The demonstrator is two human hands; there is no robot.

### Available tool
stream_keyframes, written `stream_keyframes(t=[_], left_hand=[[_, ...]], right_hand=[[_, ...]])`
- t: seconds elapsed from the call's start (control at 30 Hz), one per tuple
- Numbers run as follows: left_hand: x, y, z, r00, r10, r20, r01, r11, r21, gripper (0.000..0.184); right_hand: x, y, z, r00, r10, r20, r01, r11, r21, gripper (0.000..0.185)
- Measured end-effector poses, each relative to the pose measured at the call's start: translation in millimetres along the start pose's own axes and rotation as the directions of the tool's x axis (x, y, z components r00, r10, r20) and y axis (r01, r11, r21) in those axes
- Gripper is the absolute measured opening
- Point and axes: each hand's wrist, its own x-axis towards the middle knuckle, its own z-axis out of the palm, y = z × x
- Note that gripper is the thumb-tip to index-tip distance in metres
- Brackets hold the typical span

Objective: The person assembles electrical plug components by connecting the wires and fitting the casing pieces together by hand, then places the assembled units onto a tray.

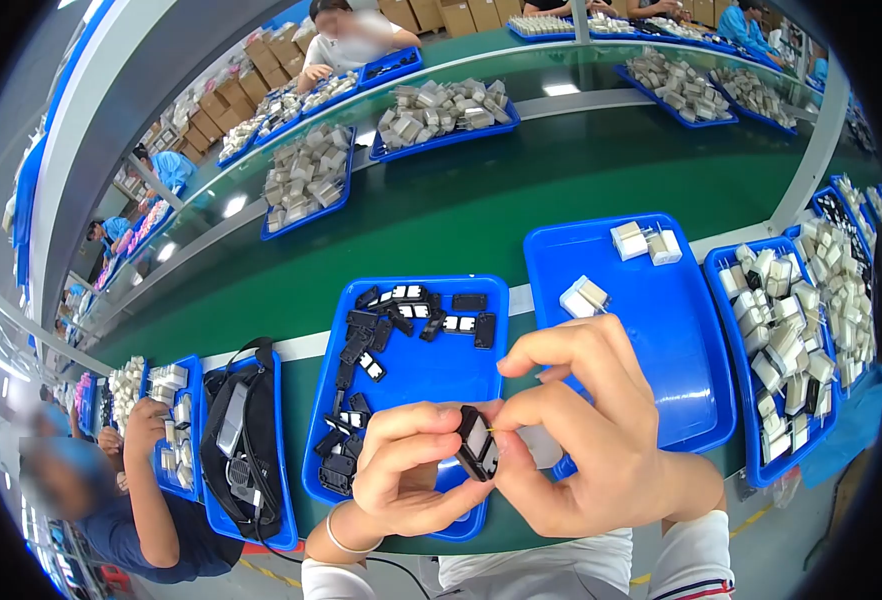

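My left hand [411, 465] grips a small black plastic part [476, 442] with a white panel, tilted between thumb and fingers. My right hand [586, 435] is pinched close against the white panel. A tiny yellow sliver [491, 431] shows at its fingertips; what it belongs to is hidden. A whitish translucent patch [541, 445] shows behind the right fingers, and I cannot tell what it is. Beneath the hands lies a blue tray [441, 380] of similar black parts [361, 330], some with white panels.
To the right, a blue tray [661, 340] holds a few white plug adapters [586, 297]. Another tray [756, 465] beyond is heaped with adapters. On the left, a tray holds a black bag [241, 450]. A co-worker [151, 500] sits beside it. A green conveyor belt [441, 210] runs ahead.
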Motion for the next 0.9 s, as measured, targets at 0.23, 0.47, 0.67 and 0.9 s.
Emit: stream_keyframes(t=[0.23, 0.47, 0.67, 0.9], left_hand=[[-2.9, 0.1, -1.7, 1.000, -0.014, 0.010, 0.014, 1.000, 0.010, 0.052], [-1.0, -0.4, -0.5, 1.000, -0.005, 0.023, 0.004, 0.999, 0.032, 0.050], [-2.1, -0.7, -1.1, 0.999, 0.005, 0.042, -0.006, 1.000, 0.021, 0.047], [0.5, 3.2, -2.6, 0.992, -0.040, 0.116, 0.016, 0.979, 0.202, 0.056]], right_hand=[[-3.8, 0.1, 6.5, 0.997, 0.006, -0.083, -0.008, 1.000, -0.014, 0.019], [-4.3, 0.4, 7.7, 0.994, -0.002, -0.105, -0.002, 0.999, -0.038, 0.017], [-5.1, -0.7, 8.0, 0.995, 0.013, -0.102, -0.019, 0.998, -0.062, 0.018], [-5.4, -1.5, 8.1, 0.994, 0.019, -0.105, -0.027, 0.997, -0.073, 0.017]])
